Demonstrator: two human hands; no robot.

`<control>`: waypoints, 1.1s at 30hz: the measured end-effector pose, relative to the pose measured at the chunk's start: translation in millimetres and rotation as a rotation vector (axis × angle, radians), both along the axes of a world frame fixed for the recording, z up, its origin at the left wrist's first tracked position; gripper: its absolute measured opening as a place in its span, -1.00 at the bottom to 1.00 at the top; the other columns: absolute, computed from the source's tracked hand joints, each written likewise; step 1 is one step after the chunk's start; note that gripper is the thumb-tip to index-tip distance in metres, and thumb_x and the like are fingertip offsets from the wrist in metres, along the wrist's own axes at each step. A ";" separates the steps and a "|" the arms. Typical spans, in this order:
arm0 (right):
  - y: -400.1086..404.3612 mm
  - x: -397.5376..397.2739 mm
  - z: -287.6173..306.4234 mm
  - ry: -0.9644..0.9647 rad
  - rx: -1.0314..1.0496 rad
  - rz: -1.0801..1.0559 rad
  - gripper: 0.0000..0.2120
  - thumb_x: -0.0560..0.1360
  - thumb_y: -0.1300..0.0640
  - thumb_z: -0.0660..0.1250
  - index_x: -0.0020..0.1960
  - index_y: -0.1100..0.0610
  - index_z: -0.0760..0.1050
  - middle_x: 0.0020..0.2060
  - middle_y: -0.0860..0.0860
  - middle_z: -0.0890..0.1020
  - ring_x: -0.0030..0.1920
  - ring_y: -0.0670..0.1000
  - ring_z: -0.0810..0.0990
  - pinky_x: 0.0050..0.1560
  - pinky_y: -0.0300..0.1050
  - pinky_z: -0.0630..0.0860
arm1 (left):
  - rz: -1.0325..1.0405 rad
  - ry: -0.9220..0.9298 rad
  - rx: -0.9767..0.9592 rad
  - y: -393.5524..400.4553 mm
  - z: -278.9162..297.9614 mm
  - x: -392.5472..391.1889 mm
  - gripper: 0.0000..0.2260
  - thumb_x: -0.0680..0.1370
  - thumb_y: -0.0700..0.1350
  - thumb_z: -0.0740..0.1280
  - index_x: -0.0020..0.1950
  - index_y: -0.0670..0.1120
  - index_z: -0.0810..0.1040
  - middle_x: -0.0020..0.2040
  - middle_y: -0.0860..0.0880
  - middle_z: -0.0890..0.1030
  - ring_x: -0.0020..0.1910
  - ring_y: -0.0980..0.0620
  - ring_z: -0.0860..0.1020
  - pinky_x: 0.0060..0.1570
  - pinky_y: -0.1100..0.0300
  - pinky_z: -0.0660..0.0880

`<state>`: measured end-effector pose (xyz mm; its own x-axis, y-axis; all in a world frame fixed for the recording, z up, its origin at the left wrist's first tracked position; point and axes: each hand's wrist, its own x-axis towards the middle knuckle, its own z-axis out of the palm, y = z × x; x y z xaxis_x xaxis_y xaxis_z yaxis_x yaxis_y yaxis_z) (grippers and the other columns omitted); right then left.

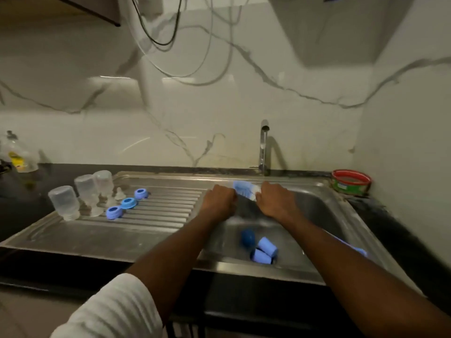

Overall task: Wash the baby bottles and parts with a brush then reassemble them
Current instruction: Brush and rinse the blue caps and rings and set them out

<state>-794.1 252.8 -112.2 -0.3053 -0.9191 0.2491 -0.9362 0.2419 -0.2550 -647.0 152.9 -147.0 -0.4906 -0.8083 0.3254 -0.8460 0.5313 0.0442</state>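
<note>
My left hand (218, 198) and my right hand (275, 198) are over the far side of the sink basin (314, 211), both with fingers curled. Between them they grip a blurred blue and white brush (244, 189), one hand at each end. In the basin lie a dark blue round part (247, 237) and two light blue caps (267, 246) (260, 256). On the drainboard (156, 215) three clear bottles (64, 202) (86, 191) (104, 184) stand upside down. Beside them are three blue rings (114, 212) (128, 203) (141, 193) and a clear teat (119, 193).
A tap (264, 147) rises behind the basin. A red-rimmed tub (351, 181) sits at the back right corner. A dish soap bottle (18, 154) stands far left on the black counter (390, 228). A blue streak (353, 248) shows behind my right forearm.
</note>
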 end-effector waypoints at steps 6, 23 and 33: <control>-4.9 -53.2 -42.5 0.084 0.209 -0.022 -0.66 0.61 -0.04 0.26 0.30 0.10 0.53 0.22 0.09 0.62 0.17 0.13 0.61 0.09 -0.06 0.51 | -0.062 -0.229 0.193 -11.3 -54.9 -60.4 -0.70 0.53 0.05 0.43 0.25 0.10 0.58 0.25 0.01 0.59 0.25 -0.04 0.55 0.20 0.01 0.49; -27.6 -91.3 -53.5 -0.046 0.357 -0.106 -0.91 0.44 0.20 0.47 -0.20 0.12 0.57 -0.27 0.01 0.65 -0.11 0.05 0.67 -0.12 -0.11 0.47 | -0.111 -0.421 0.209 -41.3 -81.0 -108.2 -0.67 0.59 0.14 0.34 0.28 0.03 0.56 0.23 -0.03 0.57 0.20 -0.06 0.54 0.09 0.01 0.44; -16.0 -87.6 -46.1 -0.059 0.303 -0.165 -0.90 0.42 0.21 0.43 -0.23 0.11 0.53 -0.38 0.00 0.58 -0.11 0.08 0.70 0.02 -0.01 0.62 | -0.139 -0.520 0.245 -22.0 -93.1 -120.1 -0.51 0.57 0.27 0.33 0.29 -0.07 0.55 0.24 -0.07 0.58 0.22 -0.09 0.55 0.12 0.03 0.44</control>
